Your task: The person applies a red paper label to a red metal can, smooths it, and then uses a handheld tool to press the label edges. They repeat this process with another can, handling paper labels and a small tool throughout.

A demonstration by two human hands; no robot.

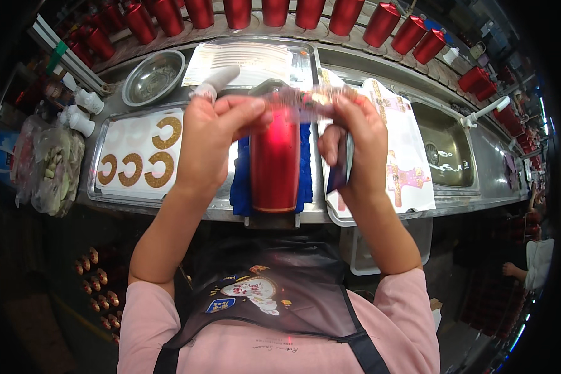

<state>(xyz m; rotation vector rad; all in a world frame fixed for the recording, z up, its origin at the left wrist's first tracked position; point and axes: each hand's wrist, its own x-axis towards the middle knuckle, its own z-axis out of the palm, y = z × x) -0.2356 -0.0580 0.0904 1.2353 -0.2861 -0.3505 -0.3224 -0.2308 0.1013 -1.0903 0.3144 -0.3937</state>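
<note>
My left hand (207,140) and my right hand (363,137) pinch the two ends of a thin see-through decal strip (300,105), stretched between them and smeared by motion. Below it a glossy red bottle (274,165) lies on a blue cloth (305,177), its base toward me. The strip hides part of the bottle's far end. A white cover (221,81) sits on one finger of my left hand, which points away from me. Tucked in my right palm is a flat dark card-like piece (340,168); its kind is unclear.
To the left a tray (93,159) bears gold C-shaped decals, with a metal bowl (154,78) behind. Right of the bottle lie pink-and-gold decal sheets (411,181), then a sink (444,149) with a white tap (487,111). Red bottles (237,12) line a conveyor behind.
</note>
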